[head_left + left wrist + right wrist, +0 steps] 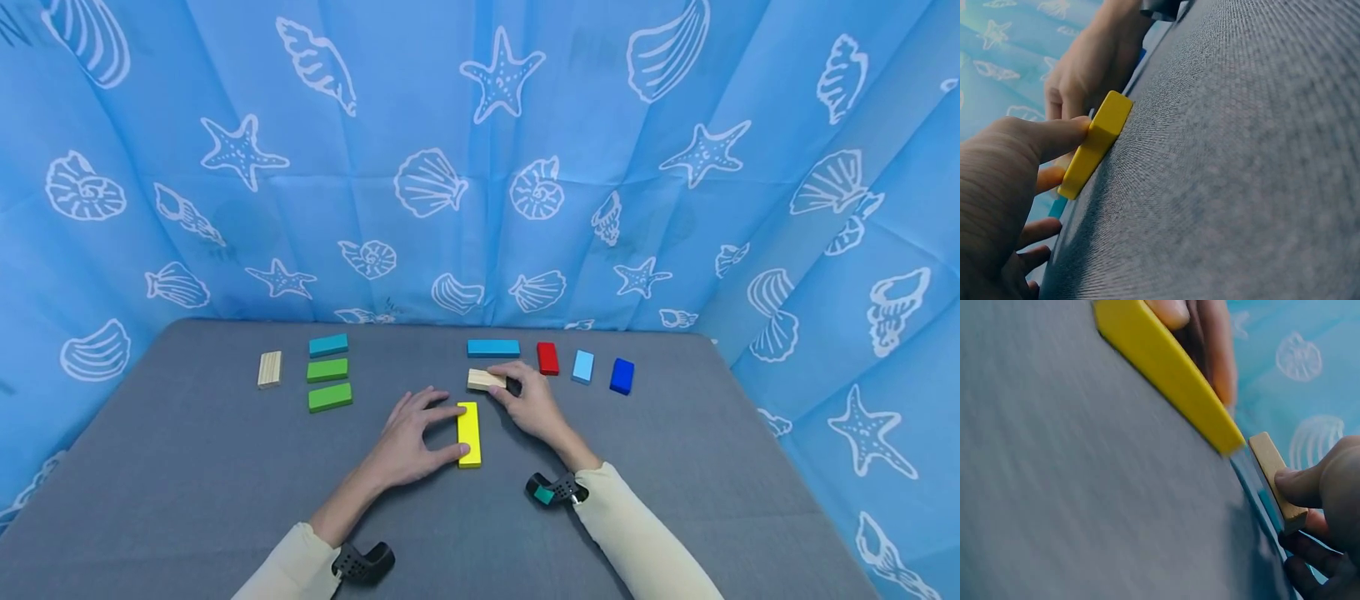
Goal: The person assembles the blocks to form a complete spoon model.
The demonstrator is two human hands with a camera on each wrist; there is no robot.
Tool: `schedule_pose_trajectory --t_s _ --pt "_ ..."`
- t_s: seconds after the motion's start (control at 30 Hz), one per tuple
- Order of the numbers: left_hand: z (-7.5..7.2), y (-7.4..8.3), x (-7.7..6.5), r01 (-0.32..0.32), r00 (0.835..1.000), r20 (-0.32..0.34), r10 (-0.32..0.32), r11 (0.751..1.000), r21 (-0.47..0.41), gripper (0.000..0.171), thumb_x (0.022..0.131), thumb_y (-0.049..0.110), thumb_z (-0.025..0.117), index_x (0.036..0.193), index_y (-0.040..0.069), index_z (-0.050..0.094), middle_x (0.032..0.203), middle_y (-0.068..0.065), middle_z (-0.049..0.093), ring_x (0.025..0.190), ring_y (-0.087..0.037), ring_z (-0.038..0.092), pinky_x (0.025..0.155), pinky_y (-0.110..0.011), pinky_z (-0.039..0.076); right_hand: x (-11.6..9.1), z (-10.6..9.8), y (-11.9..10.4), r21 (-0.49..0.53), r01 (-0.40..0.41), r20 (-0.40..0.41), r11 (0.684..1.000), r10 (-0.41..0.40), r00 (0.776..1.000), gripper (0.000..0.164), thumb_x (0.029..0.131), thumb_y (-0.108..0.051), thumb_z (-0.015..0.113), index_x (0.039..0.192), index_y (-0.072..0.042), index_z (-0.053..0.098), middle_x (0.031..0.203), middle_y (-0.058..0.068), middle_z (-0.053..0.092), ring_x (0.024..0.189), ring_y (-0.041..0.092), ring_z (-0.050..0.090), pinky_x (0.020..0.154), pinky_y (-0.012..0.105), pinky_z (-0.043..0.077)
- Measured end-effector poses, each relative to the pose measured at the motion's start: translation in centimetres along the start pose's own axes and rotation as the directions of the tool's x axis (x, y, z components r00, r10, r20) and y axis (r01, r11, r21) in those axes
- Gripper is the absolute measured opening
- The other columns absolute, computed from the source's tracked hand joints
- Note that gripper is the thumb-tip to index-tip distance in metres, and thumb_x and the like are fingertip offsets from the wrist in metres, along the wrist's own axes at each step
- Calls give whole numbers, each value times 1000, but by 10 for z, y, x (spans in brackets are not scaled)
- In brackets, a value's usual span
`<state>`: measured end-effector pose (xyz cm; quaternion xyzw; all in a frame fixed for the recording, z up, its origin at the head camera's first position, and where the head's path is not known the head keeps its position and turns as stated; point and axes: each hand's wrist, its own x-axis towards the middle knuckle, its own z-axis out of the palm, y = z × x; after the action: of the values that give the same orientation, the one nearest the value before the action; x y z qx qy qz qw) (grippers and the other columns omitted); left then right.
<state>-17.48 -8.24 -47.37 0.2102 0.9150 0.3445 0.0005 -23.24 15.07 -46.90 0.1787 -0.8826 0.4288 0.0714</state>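
A yellow block (pixel 468 435) lies lengthwise on the table before me. My left hand (pixel 408 442) rests thumb and forefinger on its left long edge, the two spread apart; its other fingers reach forward beside it. In the left wrist view the same two fingertips touch the yellow block (pixel 1096 144) from one side. Just beyond its far end, my right hand (pixel 531 402) pinches a light wooden block (pixel 480 380) at its right part. The right wrist view shows the thumb on the wooden block's (pixel 1269 465) broad face and fingers behind it.
Behind the wooden block lies a blue block (pixel 492 348). To its right are a red block (pixel 548 358), a light blue block (pixel 582 367) and a dark blue block (pixel 622 376). At left are a teal block (pixel 328 345), two green blocks (pixel 327 370) and another wooden block (pixel 269 369).
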Motion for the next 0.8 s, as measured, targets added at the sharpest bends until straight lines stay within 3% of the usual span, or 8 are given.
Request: schedule_pose_trajectory --t_s 0.27,0.8 --pt "0 0 0 4 1000 0 -4 1000 0 58 87 52 76 137 24 66 151 -9 49 150 -33 28 122 -57 9 -3 11 -16 57 -19 119 998 12 993 33 95 -10 73 127 -6 70 127 9 67 121 30 56 108 53 39" --pt "0 -1 0 9 1000 6 -9 1000 -6 58 87 52 76 137 24 66 153 -8 47 150 -33 27 122 -57 9 -6 15 -16 7 -14 147 1000 12 989 33 97 -14 70 130 -9 70 128 6 67 120 28 51 104 56 37"
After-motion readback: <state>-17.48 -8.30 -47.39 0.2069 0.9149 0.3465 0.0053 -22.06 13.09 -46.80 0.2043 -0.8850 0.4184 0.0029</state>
